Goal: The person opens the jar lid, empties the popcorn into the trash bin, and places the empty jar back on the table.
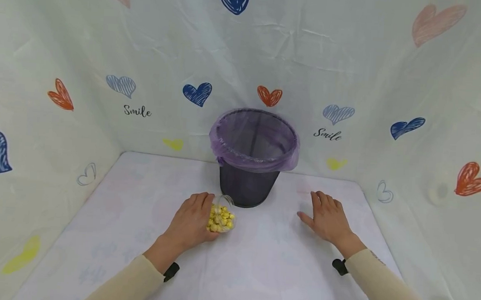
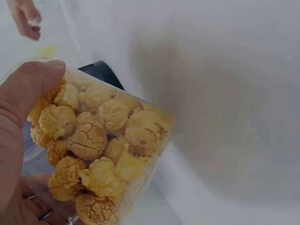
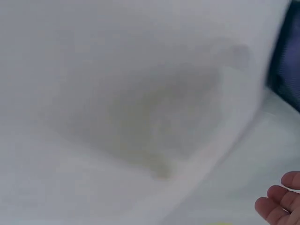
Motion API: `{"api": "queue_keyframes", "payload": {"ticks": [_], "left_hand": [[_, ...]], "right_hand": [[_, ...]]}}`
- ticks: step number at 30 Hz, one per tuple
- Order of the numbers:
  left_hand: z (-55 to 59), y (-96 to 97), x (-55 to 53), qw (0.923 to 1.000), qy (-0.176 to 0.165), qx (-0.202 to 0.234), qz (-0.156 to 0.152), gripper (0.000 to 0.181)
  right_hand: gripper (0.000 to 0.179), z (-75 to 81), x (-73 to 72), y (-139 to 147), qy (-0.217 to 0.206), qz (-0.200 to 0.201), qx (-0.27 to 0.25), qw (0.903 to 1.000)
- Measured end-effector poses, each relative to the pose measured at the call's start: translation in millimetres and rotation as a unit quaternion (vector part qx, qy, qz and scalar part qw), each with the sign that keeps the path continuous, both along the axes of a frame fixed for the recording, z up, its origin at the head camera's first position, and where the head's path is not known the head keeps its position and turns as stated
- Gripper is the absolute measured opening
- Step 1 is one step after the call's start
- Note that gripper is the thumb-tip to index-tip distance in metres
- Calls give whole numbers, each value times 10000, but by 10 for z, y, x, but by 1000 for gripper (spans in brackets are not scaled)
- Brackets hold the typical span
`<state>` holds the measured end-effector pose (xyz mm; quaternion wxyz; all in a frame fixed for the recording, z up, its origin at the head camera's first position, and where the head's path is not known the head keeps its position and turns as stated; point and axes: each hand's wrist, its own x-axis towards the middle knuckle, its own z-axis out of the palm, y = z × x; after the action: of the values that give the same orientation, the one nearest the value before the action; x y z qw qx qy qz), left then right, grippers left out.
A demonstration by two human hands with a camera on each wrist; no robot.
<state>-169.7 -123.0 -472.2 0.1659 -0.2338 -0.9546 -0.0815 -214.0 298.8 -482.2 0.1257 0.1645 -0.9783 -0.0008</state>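
My left hand grips a clear jar of yellow popcorn, its thumb on one side and the fingers round the other. In the left wrist view the jar is tilted, and round caramel-coloured kernels show through its wall. The jar is just in front of a dark bin with a purple liner folded over its rim. My right hand is to the right of the bin, holding nothing, fingers relaxed and spread from the thumb. Only its fingertips show in the right wrist view.
A white-covered table lies under both hands. Behind it and at both sides hangs a pale curtain printed with hearts and the word Smile. The bin stands at the table's back edge, close to the curtain.
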Motion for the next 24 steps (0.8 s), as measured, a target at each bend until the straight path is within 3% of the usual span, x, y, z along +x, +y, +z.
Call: {"api": "queue_keyframes", "payload": {"ticks": [7,11,14,18,24], "left_hand": [[235,-145,52,9992,-45,114,382,110],[424,-235,47,9986,205,131,464,109],[556,-279,30,9980,430,174,437,108],[689,-306,6,9972,591,187,423,107],[801,-302,-35,9964,733,217,359,107]], "right_hand": [[77,734,-125,-321,469,189,-306,9983],[78,1144,-180,-526,504,285,-399,9975],[79,1369,-221,-685,521,403,-415,9970],[82,1524,-284,-891,379,559,-355,9971],[85,1531,-324,-1022,162,632,-90,9978]]}}
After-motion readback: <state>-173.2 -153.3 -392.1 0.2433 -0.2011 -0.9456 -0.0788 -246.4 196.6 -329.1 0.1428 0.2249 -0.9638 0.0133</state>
